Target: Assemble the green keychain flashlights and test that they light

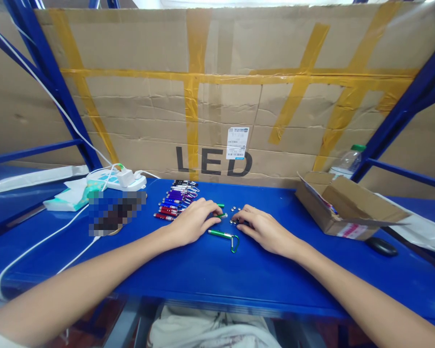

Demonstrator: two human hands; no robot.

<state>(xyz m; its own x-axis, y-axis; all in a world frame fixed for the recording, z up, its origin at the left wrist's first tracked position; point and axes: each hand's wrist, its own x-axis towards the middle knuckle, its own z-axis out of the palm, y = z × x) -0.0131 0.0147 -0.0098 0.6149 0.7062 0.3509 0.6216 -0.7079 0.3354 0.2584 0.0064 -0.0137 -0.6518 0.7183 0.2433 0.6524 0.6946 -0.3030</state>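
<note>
My left hand point(195, 220) rests on the blue table point(217, 270) with its fingers curled over a small green part point(222, 215). My right hand point(263, 228) lies just right of it, fingertips pinched down among several small silver button cells point(234, 209). A green keychain flashlight point(223, 235) with a carabiner lies between the two hands. A row of several purple, blue and red keychain flashlights point(176, 199) lies just left of my left hand.
An open cardboard box point(342, 205) stands at the right, a plastic bottle point(345, 163) behind it and a black mouse point(382, 246) in front. A white power strip point(116, 180), tissue pack point(67, 199) and white cables lie left. A taped cardboard wall point(217, 96) closes the back.
</note>
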